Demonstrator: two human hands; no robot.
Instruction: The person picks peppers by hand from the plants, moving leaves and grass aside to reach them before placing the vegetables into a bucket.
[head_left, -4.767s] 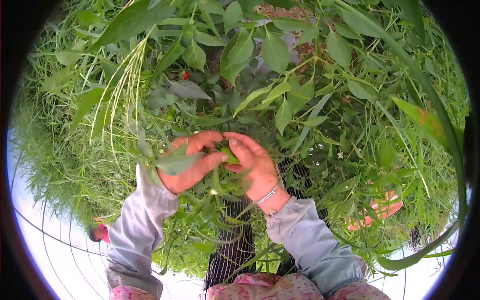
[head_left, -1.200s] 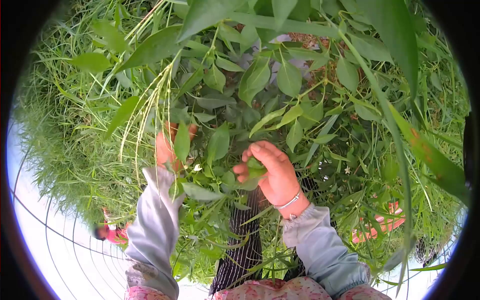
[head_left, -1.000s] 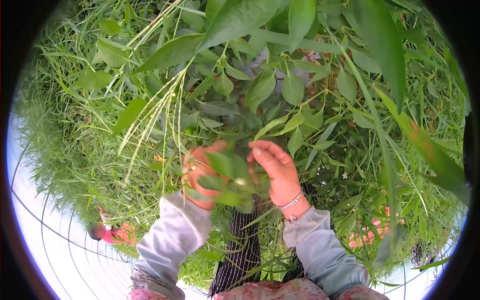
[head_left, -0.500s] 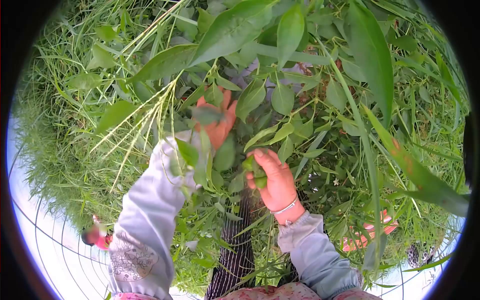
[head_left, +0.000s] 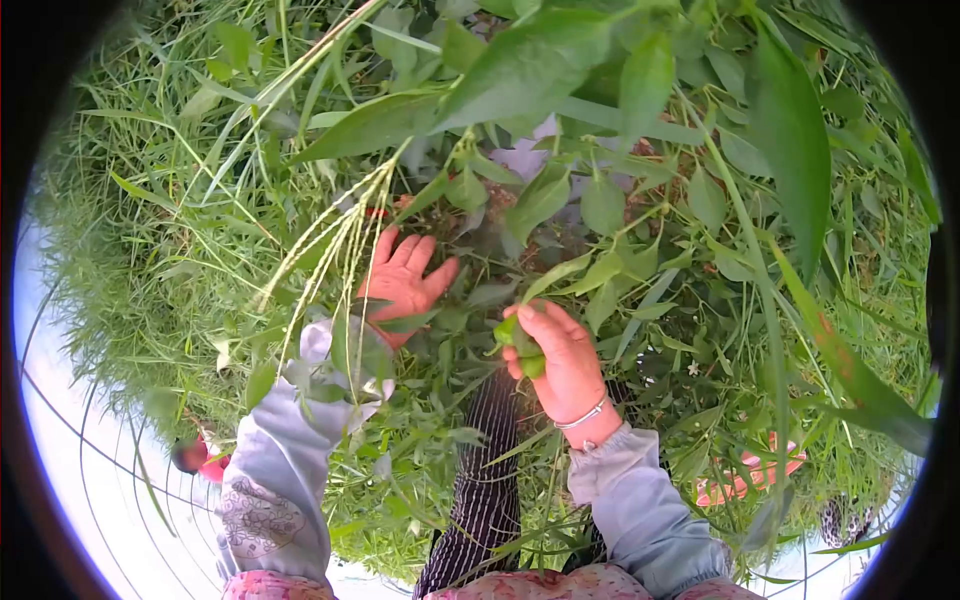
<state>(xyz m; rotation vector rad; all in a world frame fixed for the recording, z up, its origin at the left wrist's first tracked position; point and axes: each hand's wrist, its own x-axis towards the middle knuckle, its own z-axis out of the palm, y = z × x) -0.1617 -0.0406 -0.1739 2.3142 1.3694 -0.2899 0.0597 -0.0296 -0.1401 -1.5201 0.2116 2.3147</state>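
Note:
My left hand [head_left: 405,282] is among the leaves left of centre, its fingers stretched out and apart, with nothing held in it. Just past its fingertips shows a small red spot [head_left: 376,212], too small to name. At centre, my right hand [head_left: 565,360] has its thumb and fingers closed around green peppers [head_left: 531,366], which poke out on its left side; how many is hidden. Broad-leaved pepper plants [head_left: 603,205] surround both hands, and a few leaves partly cover my left wrist.
Large leaves [head_left: 530,70] and a grass seed head [head_left: 350,215] hang close to the camera. Tall grass [head_left: 120,240] grows at left. Between the plants is a pale grey patch [head_left: 525,158]. At far left is a person in red [head_left: 212,466]; a pinkish-red object [head_left: 750,472] lies lower right.
My left hand has drawn left and down, out from behind leaves, and its fingers have spread. My right hand, still around the green peppers, sits slightly lower and to the right in view.

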